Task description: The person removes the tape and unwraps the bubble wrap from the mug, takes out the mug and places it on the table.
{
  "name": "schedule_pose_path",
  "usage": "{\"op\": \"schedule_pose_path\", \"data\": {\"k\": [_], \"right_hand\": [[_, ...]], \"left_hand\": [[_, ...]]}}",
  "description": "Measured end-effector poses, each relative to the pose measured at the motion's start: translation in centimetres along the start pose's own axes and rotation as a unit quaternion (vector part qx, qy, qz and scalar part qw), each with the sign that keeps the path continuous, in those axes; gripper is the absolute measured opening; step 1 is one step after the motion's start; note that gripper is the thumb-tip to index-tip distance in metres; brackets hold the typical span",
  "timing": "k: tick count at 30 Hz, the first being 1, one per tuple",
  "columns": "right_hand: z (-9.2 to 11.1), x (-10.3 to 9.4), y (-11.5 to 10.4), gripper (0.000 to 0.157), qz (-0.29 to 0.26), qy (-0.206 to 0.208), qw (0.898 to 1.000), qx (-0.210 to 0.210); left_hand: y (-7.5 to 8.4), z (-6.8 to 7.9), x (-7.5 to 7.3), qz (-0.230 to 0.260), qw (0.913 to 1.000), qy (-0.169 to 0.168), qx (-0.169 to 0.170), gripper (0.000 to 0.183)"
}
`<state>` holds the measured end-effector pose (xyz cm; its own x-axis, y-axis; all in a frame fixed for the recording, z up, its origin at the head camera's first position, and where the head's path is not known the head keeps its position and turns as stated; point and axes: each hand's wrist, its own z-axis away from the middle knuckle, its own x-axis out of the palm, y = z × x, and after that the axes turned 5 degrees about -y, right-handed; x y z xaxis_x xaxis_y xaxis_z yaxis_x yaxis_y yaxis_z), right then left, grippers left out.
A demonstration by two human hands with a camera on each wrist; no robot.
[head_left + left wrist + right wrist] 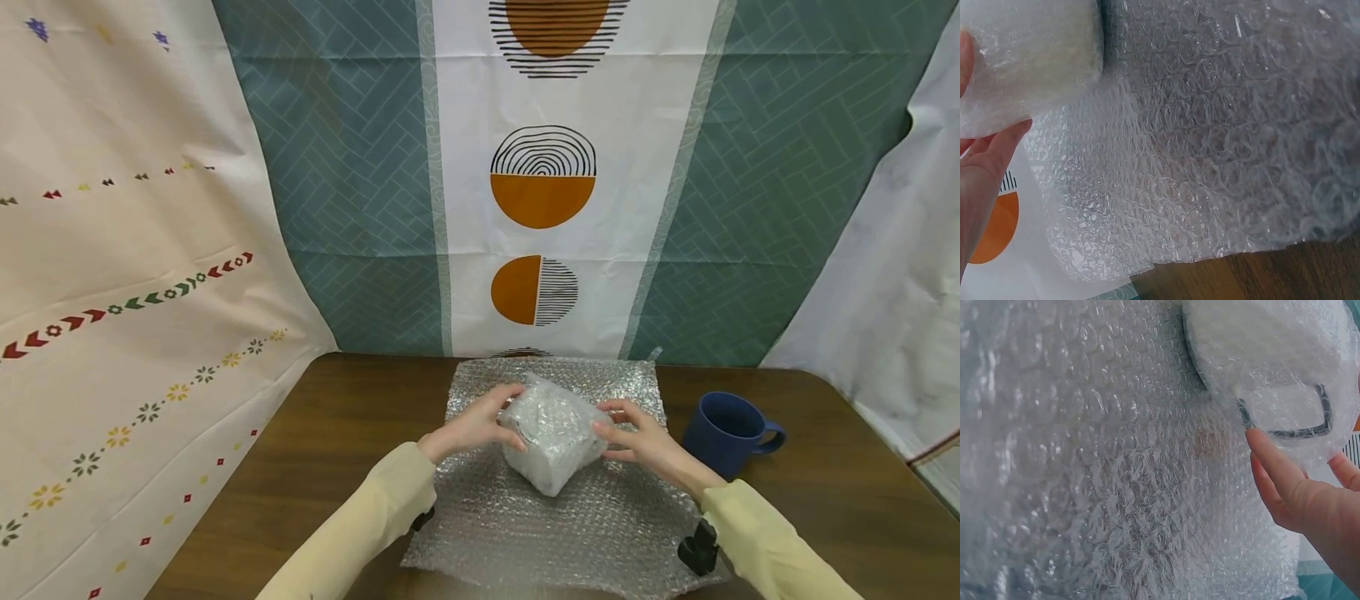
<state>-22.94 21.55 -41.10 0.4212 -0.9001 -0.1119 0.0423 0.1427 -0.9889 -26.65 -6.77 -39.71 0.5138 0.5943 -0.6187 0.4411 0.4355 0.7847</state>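
A bundle [553,429] wrapped in bubble wrap sits tilted, one corner toward me, over the middle of a spread bubble wrap sheet [540,533]. My left hand [474,421] holds its left side, thumb in front and fingers behind. From the right, my right hand [647,440] grips the opposite side with bent fingers. Through the wrapping in the right wrist view, the bundle [1272,356] shows a pale body and a dark-edged, squarish loop like a handle. The left wrist view shows fingertips [1019,128] against the bundle's edge.
A dark blue mug [723,433] stands right of the sheet, close to my right forearm, its handle pointing right. The brown wooden table [330,450] lies beneath. Patterned cloth [540,100] hangs behind the table, with pale cloths [135,275] at the sides.
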Motion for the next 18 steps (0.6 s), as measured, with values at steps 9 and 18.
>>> {"op": "schedule_pose_path", "data": {"k": [9,18], "right_hand": [[0.03,-0.16,0.15,0.056,0.001,-0.004,1.000,0.000],[0.08,-0.49,-0.19,0.057,0.079,-0.004,0.997,0.013]], "left_hand": [[0.01,-0.18,-0.05,0.017,0.9999,-0.004,0.001,0.080],[-0.28,-0.13,0.19,0.003,1.0000,-0.005,0.002,0.081]]}}
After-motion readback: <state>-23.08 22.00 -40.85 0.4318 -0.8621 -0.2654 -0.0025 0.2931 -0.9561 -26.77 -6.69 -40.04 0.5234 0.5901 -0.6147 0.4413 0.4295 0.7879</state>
